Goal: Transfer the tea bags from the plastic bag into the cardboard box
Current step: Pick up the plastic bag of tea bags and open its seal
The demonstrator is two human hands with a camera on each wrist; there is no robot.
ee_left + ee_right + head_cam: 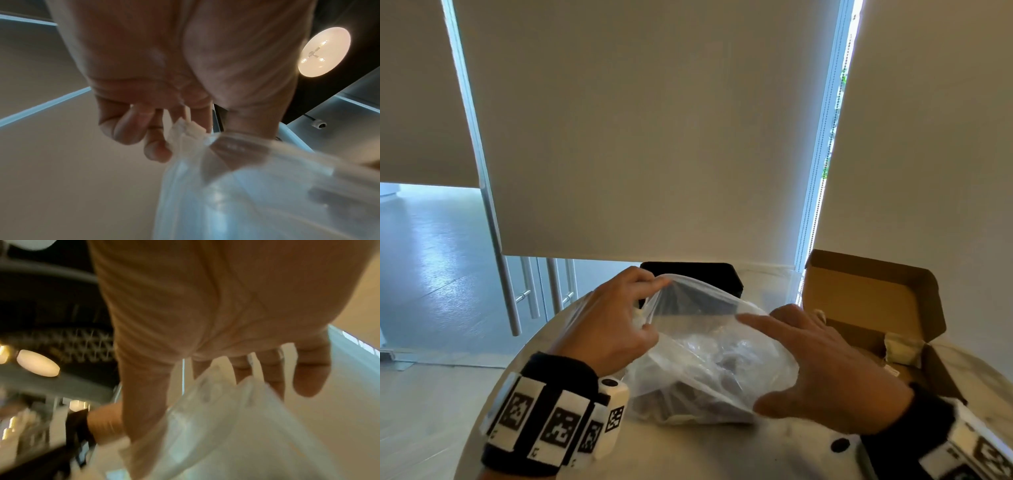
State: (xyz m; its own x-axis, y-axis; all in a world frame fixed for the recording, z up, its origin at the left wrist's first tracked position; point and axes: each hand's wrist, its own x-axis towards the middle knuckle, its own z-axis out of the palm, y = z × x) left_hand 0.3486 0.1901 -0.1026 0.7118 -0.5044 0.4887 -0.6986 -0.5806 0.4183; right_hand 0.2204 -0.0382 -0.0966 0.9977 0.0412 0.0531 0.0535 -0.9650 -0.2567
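The clear plastic bag (709,356) sits on the round table (722,455), dark tea bags (722,370) inside. The left hand (609,325) pinches its rim; the right hand (825,373), grip loose with fingers spread, rests against it. The open cardboard box (866,301) stands just right.

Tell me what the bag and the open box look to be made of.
The bag: thin clear plastic film, glossy; dark contents show through, and it crumples where the left hand pinches its rim. The box: brown cardboard, matte, apparently corrugated; its lid folds up along a crease and has cut flaps. The wrist views are too blurred to add more.
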